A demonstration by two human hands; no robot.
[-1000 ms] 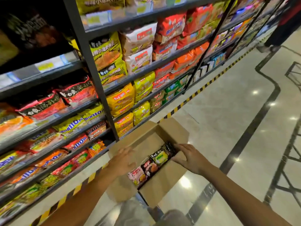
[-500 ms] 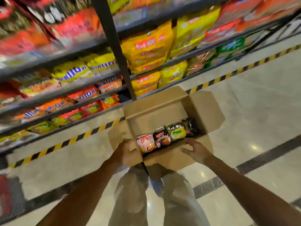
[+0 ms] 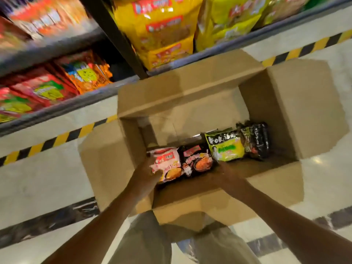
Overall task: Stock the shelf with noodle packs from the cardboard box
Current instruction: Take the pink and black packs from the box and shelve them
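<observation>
An open cardboard box (image 3: 190, 96) sits on the floor in front of the shelf (image 3: 57, 109). Inside it, a row of noodle packs stands on edge: a pink pack (image 3: 167, 164), a black pack (image 3: 198, 161), a green pack (image 3: 226, 147) and a dark pack (image 3: 257, 140). My left hand (image 3: 146, 172) is inside the box, its fingers closed around the pink pack's left edge. My right hand (image 3: 228, 178) reaches into the box just below the black and green packs. Its fingers are lost in shadow.
The bottom shelves hold red and orange packs (image 3: 47, 88) at left and big yellow bags (image 3: 162, 31) right of a black upright (image 3: 122, 40). Yellow-black hazard tape (image 3: 57, 140) runs along the shelf base. My legs (image 3: 152, 244) stand right behind the box.
The view has dropped closer to the box. Both hands moved from the near rim down inside it, the left one onto the pink pack.
</observation>
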